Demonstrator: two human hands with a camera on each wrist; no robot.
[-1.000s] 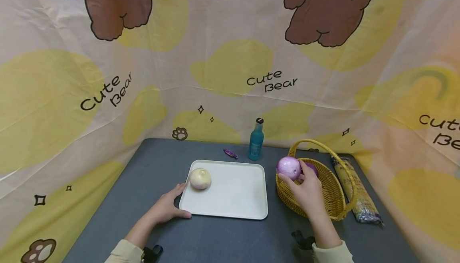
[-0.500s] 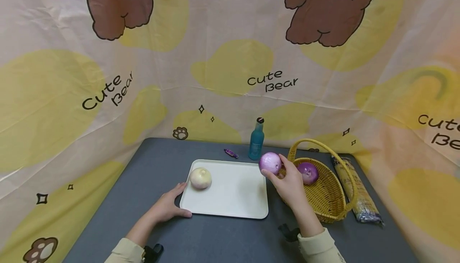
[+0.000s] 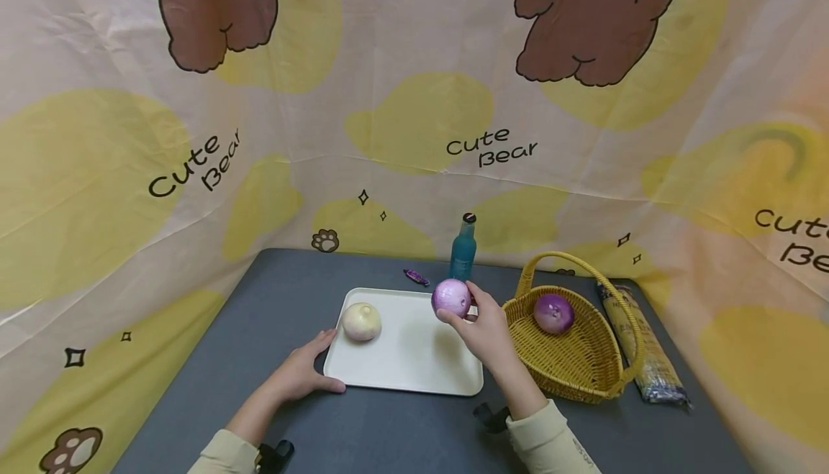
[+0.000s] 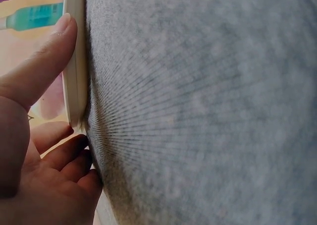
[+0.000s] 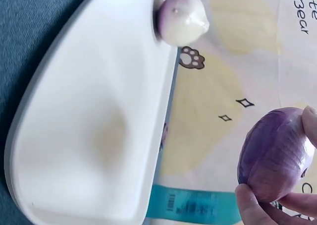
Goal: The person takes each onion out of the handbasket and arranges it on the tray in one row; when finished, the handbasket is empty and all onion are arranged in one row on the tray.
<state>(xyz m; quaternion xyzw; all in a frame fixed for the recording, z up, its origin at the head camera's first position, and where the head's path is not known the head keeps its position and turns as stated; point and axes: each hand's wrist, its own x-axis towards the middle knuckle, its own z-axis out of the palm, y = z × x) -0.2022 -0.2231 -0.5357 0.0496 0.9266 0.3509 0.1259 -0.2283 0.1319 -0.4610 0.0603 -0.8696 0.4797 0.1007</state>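
My right hand point(image 3: 487, 331) grips a purple onion point(image 3: 451, 298) between thumb and fingers, raised above the right part of a white tray point(image 3: 414, 355). In the right wrist view the same onion point(image 5: 277, 153) is apart from the tray, whose surface shows a soft shadow. A pale onion point(image 3: 361, 321) sits at the tray's left end; the right wrist view shows a purple tint on its side. My left hand point(image 3: 299, 370) touches the tray's near left corner, thumb along the front edge and fingers by the left edge. The left wrist view shows the straight thumb point(image 4: 47, 61) against the rim.
A yellow wicker basket point(image 3: 570, 373) with an upright handle stands right of the tray, holding another purple onion point(image 3: 553, 313). Beside it lies a long yellowish plastic packet point(image 3: 648, 348). Behind the tray are a blue bottle point(image 3: 463, 251) and a small purple wrapped candy point(image 3: 416, 277).
My right hand has carried the purple onion leftward from over the basket to above the tray, uncovering the other purple onion. My left hand has stayed at the tray's corner.
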